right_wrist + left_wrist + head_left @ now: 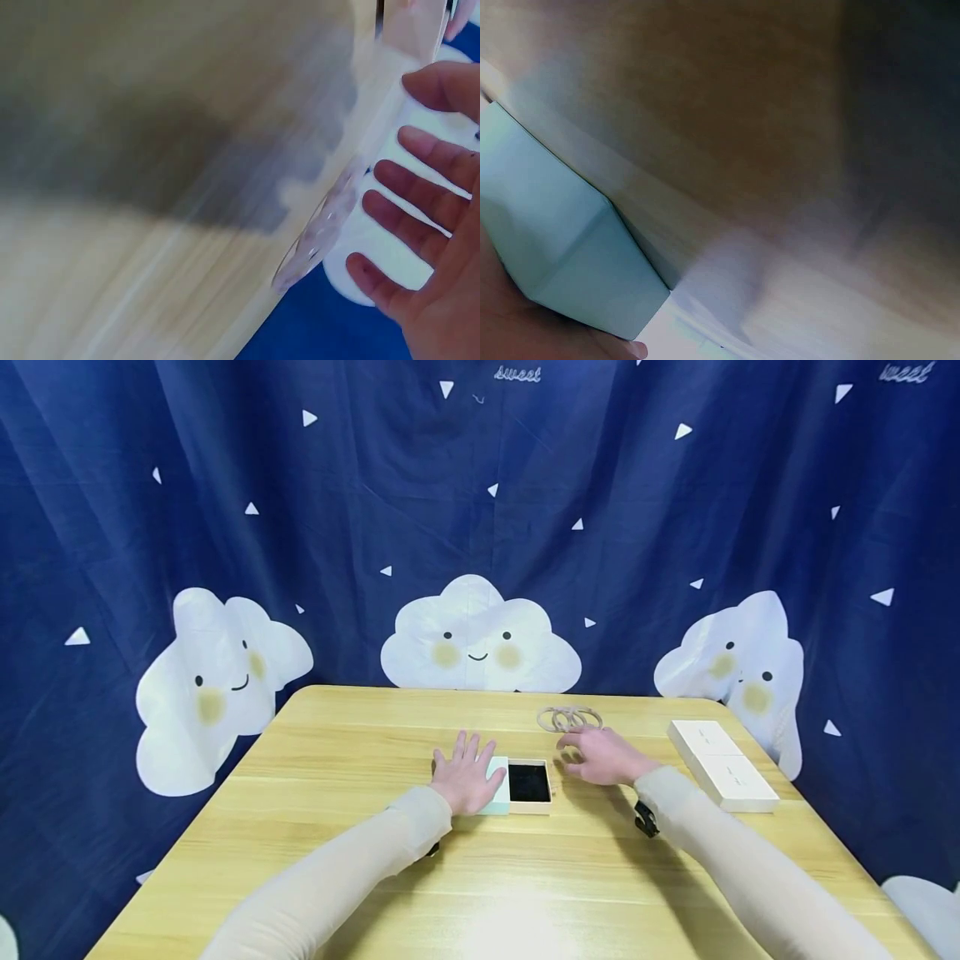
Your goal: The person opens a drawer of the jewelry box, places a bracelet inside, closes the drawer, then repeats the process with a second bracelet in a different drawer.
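My left hand rests with fingers spread on a small mint-green box sleeve. From the sleeve's right side projects a pale pink drawer lined with a black pad. In the left wrist view the sleeve shows its corner and sides, with part of my palm against it. My right hand hovers right of the drawer, holding nothing. Its fingers are apart and slightly bent in the right wrist view. Just beyond it lie several beige bangles, overlapping one another.
Two white lidded boxes stand end to end at the right of the wooden table. A dark blue curtain with white clouds hangs behind the table's far edge.
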Demonstrator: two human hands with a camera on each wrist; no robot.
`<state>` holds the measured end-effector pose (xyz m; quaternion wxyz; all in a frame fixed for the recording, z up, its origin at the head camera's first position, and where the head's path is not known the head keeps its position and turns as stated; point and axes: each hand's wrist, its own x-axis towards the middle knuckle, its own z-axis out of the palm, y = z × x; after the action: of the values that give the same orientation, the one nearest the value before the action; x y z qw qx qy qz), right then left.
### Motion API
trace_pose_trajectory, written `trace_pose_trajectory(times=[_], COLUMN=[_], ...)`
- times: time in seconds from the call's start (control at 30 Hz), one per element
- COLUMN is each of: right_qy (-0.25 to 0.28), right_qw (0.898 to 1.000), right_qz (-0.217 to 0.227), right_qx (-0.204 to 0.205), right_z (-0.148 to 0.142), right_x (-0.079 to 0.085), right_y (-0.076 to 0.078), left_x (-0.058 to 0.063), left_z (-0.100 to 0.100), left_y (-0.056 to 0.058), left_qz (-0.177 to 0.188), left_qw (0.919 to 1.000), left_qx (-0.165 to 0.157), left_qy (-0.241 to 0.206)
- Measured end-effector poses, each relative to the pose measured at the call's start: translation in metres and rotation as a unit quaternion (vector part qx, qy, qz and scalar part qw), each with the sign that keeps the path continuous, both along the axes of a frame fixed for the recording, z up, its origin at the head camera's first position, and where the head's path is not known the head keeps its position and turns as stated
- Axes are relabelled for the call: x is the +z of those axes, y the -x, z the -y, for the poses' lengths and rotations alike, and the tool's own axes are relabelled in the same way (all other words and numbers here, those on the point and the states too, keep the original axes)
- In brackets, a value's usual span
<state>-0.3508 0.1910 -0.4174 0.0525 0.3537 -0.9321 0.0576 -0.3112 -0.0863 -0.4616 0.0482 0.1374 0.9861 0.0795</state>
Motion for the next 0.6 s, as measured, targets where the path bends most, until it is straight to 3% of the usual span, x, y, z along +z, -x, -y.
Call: trace_pose_trajectory(times=[0.43,0.6], right_qy=[0.064,0.070], right_qw=[0.995,0.995], right_qz=[0.051,0.031], right_qx=[-0.060,-0.066], right_z=[-0.010,-0.016], right_x=[0.003,-0.004], right_y=[0.034,0.053], left_x=[0.000,-0.001], left_z=[0.001,0.001], left_y=[-0.001,-0.003], left_qz=[-0.003,-0.013], left_qw=[1.0000,0.9999], left_qx=[0.002,0.001], left_qy=[-0.002,-0.004])
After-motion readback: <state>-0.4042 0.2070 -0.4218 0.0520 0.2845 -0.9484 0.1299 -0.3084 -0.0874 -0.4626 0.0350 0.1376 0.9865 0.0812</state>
